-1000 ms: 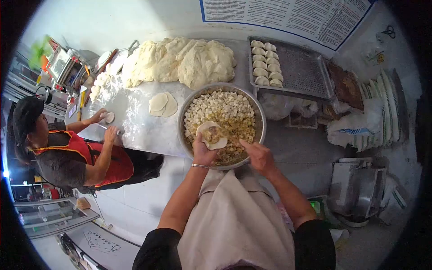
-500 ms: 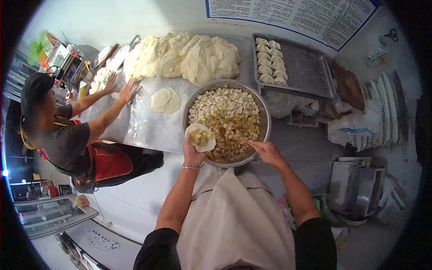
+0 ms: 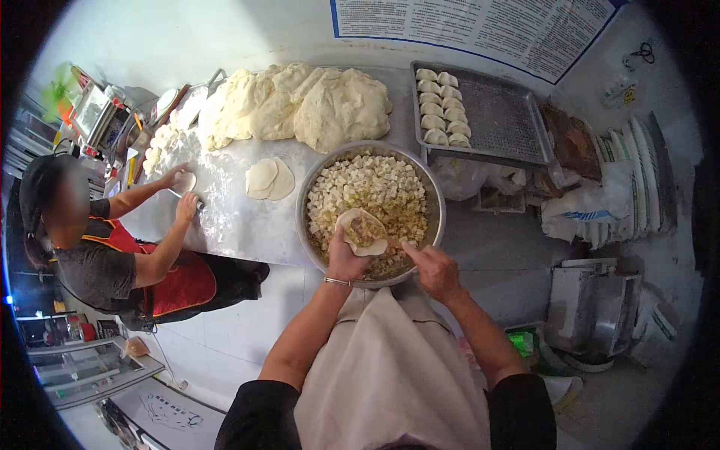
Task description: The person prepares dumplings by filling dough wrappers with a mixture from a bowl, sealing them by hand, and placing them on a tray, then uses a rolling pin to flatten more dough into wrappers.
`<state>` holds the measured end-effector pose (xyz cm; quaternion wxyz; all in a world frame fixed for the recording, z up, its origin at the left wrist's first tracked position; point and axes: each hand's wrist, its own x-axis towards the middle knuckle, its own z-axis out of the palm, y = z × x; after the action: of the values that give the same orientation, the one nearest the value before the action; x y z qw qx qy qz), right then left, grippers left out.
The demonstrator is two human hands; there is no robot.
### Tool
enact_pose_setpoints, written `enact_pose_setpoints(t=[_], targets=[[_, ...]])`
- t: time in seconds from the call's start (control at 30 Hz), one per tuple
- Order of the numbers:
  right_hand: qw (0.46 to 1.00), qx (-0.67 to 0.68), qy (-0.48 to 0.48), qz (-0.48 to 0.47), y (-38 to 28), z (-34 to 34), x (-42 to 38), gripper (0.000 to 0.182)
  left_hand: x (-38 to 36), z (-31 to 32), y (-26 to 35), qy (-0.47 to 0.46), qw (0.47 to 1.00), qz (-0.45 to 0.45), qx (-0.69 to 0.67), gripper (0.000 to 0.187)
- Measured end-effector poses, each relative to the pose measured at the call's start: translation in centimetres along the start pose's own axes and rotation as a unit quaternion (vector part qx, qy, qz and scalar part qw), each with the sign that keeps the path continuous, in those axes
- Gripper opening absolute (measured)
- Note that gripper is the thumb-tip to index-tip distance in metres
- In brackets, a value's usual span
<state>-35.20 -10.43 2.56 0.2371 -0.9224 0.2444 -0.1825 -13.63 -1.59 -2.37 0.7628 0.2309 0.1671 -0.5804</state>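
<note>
My left hand (image 3: 348, 262) is closed on the edge of a round dough wrapper (image 3: 374, 248), over the near part of a large metal bowl (image 3: 440, 214). A mound of filling (image 3: 365, 229) lies on the wrapper. My right hand (image 3: 436, 273) grips a thin wooden tool, mostly hidden by the fingers, its end beside the wrapper's right edge. Pale diced pieces (image 3: 366, 177) fill the far part of the bowl; a yellowish chopped mix (image 3: 415, 217) covers the nearer part.
Flat wrappers (image 3: 271, 178) lie left of the bowl, below a big dough mass (image 3: 300, 105). Several shaped dumplings (image 3: 442, 109) sit in a perforated tray (image 3: 510, 124) at back right. On the left a co-worker (image 3: 105, 247) handles a small dough round (image 3: 185, 182) on the metal table (image 3: 232, 217).
My left hand has moved right with the wrapper, which now carries more filling. My right hand has come up from the bowl towards it. The co-worker's hands have drawn back, onto a dough round.
</note>
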Motion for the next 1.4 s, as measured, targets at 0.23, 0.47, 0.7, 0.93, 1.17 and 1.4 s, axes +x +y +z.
enact_pose_setpoints(t=[0.23,0.47,0.7,0.93,1.17,1.4], targets=[[0.982,-0.159,-0.024,-0.097,-1.0,-4.9,1.6,0.053,1.3,-2.3,1.7,-0.011,0.999,0.037,0.026,0.056],[0.975,-0.188,-0.1,-0.056,4.0,0.1,0.3,0.042,0.1,-2.2,2.7,0.0,0.998,0.056,-0.007,0.056],[0.983,-0.058,0.006,-0.173,-1.1,2.6,6.2,0.041,-0.6,-0.9,2.2,-0.019,0.997,0.07,0.022,0.054],[0.973,-0.085,0.027,-0.214,-3.1,2.6,9.0,0.036,-1.7,-1.1,2.9,-0.002,0.997,0.077,0.019,0.054],[0.978,-0.095,0.006,-0.185,-1.0,3.1,8.6,0.02,-2.6,-0.8,3.5,0.021,0.998,0.066,0.01,0.055],[0.965,0.038,-0.039,-0.257,-2.6,3.3,10.1,0.011,-2.6,-0.8,3.2,-0.045,0.994,0.015,0.098,0.05]])
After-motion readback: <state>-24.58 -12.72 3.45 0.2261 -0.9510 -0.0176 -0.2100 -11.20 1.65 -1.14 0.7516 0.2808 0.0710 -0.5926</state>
